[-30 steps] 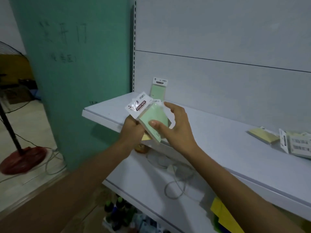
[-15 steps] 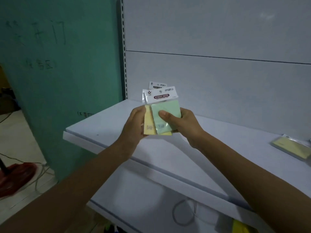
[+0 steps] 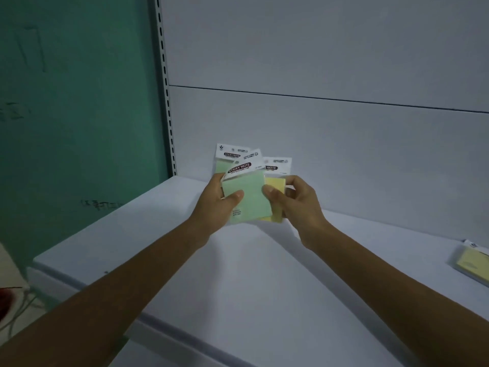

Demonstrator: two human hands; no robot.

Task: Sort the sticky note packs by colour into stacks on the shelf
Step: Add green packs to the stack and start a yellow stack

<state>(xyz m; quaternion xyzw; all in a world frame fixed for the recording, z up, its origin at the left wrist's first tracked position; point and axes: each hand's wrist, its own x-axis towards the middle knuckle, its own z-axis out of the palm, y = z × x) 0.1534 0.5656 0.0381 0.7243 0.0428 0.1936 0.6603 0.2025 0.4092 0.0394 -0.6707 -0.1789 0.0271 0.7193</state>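
My left hand grips a green sticky note pack with its thumb on the front. Just to its right, my right hand holds a yellow sticky note pack, partly hidden behind the green one. Both packs are held above the white shelf. Behind them a second green pack leans upright against the shelf's back panel, mostly covered by the held packs. Another yellow pack lies flat at the shelf's right edge of view.
A green wall stands to the left of the shelf's slotted upright. The shelf's front edge runs diagonally below my arms. A red fan base shows on the floor at far left.
The two packs, held overlapped before, have been pulled apart: the green one now sits in my left hand and the yellow one in my right. The view has moved closer to the shelf.
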